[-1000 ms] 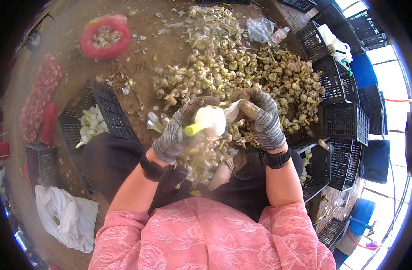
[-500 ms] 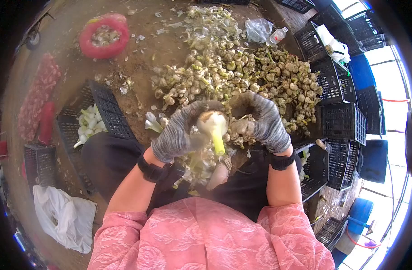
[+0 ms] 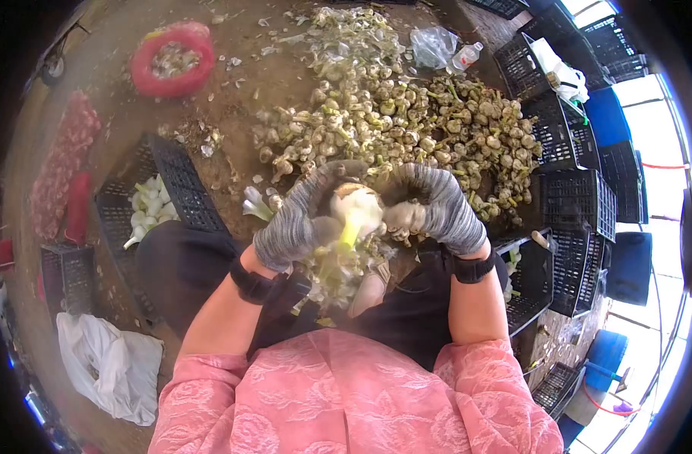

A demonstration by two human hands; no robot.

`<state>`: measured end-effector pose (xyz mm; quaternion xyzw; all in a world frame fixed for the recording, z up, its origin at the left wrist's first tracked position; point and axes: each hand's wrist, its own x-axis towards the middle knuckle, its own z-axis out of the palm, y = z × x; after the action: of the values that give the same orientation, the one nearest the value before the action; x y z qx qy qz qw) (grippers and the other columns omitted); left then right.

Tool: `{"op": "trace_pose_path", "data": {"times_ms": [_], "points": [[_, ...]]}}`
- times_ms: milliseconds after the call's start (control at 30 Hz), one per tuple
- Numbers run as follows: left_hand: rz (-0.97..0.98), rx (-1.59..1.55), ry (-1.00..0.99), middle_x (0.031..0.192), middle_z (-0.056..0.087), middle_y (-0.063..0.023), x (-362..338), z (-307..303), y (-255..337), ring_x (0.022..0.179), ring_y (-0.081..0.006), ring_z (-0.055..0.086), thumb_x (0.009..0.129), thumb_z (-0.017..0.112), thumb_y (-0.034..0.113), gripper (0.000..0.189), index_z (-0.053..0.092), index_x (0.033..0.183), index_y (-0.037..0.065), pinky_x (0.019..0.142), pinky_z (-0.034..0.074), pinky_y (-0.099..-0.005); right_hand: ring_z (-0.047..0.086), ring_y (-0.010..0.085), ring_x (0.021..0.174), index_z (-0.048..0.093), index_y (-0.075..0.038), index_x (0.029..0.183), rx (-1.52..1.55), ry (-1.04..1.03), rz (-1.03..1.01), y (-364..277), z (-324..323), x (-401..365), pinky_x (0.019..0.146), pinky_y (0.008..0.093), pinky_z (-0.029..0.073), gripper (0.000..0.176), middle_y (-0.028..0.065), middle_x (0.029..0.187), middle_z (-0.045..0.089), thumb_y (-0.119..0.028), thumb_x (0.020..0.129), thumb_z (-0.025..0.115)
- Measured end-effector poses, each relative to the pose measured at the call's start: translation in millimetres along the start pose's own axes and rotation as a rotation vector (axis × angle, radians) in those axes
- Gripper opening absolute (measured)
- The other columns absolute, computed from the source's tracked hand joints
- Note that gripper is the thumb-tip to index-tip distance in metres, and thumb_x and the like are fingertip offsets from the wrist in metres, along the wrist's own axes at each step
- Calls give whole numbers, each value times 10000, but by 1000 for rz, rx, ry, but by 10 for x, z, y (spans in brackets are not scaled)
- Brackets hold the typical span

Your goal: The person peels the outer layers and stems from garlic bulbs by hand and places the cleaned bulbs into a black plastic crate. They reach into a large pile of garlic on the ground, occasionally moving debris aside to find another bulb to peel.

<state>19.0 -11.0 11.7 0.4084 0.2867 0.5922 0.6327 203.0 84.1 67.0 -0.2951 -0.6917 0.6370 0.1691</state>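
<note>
A white garlic bulb [image 3: 361,208] with a brownish root end and a short yellow-green stem is between my two hands, its stem pointing down toward me. My left hand [image 3: 297,223], in a grey striped glove, is closed around the bulb's left side, thumb near the stem. On the other side my right hand [image 3: 440,212], gloved alike, has its fingers curled in against the bulb; the fingertips are partly hidden. Loose papery skins [image 3: 334,276] lie below the bulb, between my legs. Beyond my hands spreads a heap of unpeeled garlic [image 3: 406,113].
At my left, a black crate [image 3: 183,185] holds cleaned white bulbs; another crate [image 3: 531,284] stands at my right. Farther off are a red mesh sack [image 3: 206,64], a clear plastic bag [image 3: 434,49] and a bottle [image 3: 467,58]. Stacked crates [image 3: 576,200] line the right side.
The bulb has tilted, its stem now swung slightly left and up. Both hands stay almost in place, the right fingers shifting a little around the bulb.
</note>
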Motion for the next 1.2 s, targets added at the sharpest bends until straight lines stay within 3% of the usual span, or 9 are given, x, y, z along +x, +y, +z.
{"op": "trace_pose_path", "data": {"times_ms": [167,400,533,633,767,867,967,1100,1200], "points": [[29,26,112,1105,483,-64,-32,18,27,979,-149,477,659,717,400,768,369,1226,15,852,398,-281,585,199,678,627,-15,837,-492,199,-274,63,74,44,630,281,464,182,115,759,604,-80,675,677],[-48,-192,45,1087,522,-81,65,-3,55,993,-166,502,670,709,312,702,394,1221,11,857,415,-296,593,221,701,609,-12,854,-549,305,-354,129,42,123,640,297,466,158,121,765,603,-67,708,629],[-79,-261,42,1095,527,-87,55,27,77,1000,-177,509,677,693,279,664,411,1213,7,868,414,-304,591,196,715,595,-5,864,-374,366,-222,105,23,100,657,308,463,176,95,769,601,-91,714,626],[-28,-148,146,1123,512,-94,73,-66,6,997,-172,509,692,687,230,667,377,1243,16,886,399,-304,585,258,698,599,-22,830,-495,269,-462,24,87,102,633,314,461,187,123,758,587,-110,674,653],[1,-186,172,1129,512,-109,48,21,-52,1030,-207,503,671,700,158,658,386,1227,3,909,396,-324,534,322,640,582,-28,794,-742,288,-452,18,119,94,571,379,435,164,131,691,541,-113,663,633],[210,297,205,1131,505,-109,51,70,-60,1017,-209,509,676,712,138,666,370,1234,13,896,405,-320,533,323,645,567,-28,819,-803,302,-550,123,189,114,575,389,432,170,135,689,534,-111,677,613],[-5,3,195,1098,511,-71,-8,55,-2,990,-135,486,737,657,94,588,373,1249,40,857,408,-268,532,329,648,555,-25,822,-714,373,-540,158,184,166,584,392,435,158,137,690,532,-86,682,598],[-5,100,113,1050,545,-9,-85,6,-103,939,-88,510,731,673,128,446,492,1132,54,843,406,-239,542,315,617,559,-2,771,-626,509,-439,148,152,211,564,342,447,73,143,684,544,-38,708,562],[-326,-200,-22,1210,456,-115,-117,-202,-145,1117,-201,424,741,655,251,660,335,1264,8,965,323,-344,564,280,628,566,9,785,-591,561,-382,185,127,218,569,330,454,81,148,699,565,-49,730,559]]}}
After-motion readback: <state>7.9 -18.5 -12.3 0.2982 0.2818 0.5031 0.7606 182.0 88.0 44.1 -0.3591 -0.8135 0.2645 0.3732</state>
